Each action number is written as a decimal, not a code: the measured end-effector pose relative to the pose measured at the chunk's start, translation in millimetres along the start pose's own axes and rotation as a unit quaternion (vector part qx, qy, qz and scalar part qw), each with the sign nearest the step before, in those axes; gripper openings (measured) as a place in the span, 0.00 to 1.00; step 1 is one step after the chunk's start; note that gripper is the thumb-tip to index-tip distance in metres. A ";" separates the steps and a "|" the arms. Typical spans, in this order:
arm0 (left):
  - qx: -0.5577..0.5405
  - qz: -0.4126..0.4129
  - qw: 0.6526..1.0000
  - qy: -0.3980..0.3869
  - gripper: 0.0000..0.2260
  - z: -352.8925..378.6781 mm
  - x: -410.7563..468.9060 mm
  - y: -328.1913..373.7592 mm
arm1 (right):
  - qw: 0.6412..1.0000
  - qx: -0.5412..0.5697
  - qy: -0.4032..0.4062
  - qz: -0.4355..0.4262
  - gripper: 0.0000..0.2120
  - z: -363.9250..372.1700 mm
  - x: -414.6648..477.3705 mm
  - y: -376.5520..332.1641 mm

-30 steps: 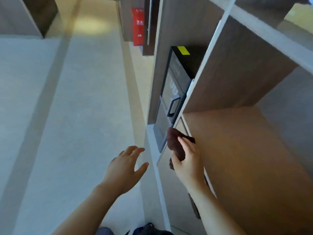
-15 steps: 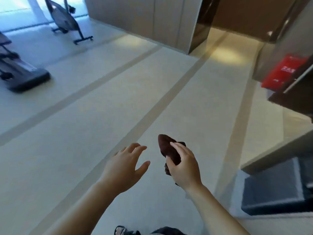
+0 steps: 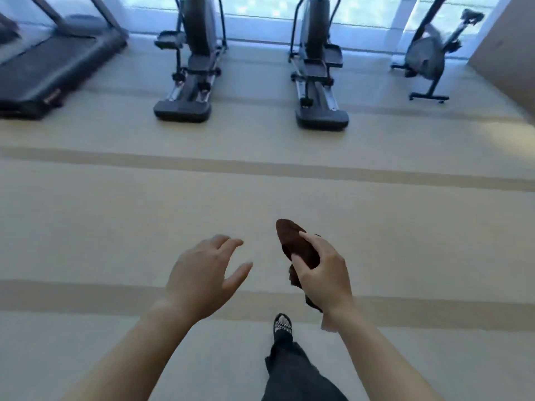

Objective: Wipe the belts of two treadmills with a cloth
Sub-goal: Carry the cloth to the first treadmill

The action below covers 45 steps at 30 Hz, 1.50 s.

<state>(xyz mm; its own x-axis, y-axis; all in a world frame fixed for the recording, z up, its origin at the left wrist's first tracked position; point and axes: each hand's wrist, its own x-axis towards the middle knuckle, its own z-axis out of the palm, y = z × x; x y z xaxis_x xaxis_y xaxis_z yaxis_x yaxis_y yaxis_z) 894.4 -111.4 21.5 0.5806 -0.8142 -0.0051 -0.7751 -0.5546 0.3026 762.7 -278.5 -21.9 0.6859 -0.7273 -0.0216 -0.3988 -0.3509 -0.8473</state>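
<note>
My right hand (image 3: 324, 273) grips a dark brown cloth (image 3: 295, 244), whose end sticks up past my fingers. To its left my left hand (image 3: 205, 273) hovers with fingers spread and holds nothing. A treadmill (image 3: 49, 68) with a dark belt stands on the floor at the far left, well ahead of both hands. Only a sliver of another machine shows at the upper left edge.
Two elliptical trainers (image 3: 188, 82) (image 3: 318, 82) stand in a row ahead by the window, and an exercise bike (image 3: 428, 59) at the far right. A wall corner (image 3: 509, 53) juts in at the upper right. Beige floor (image 3: 115, 212) with darker stripes lies between. My foot (image 3: 282, 325) is below.
The view has swung left from the wooden shelves across the floor to the row of gym machines. My right hand keeps hold of the cloth; my left hand stays empty beside it.
</note>
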 end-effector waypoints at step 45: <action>-0.049 -0.224 0.973 0.021 0.23 -279.4 701.0 -936.0 | 0.970 0.069 -0.229 -0.053 0.19 779.2 906.4 -470.0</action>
<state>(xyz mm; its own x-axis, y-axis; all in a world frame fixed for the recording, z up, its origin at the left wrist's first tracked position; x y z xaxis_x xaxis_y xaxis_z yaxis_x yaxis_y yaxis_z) 2096.5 -115.0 1.0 0.8663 -0.4854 -0.1183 -0.4155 -0.8315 0.3688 2046.1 -313.3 -56.9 0.9294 -0.3422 -0.1379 -0.2484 -0.3039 -0.9198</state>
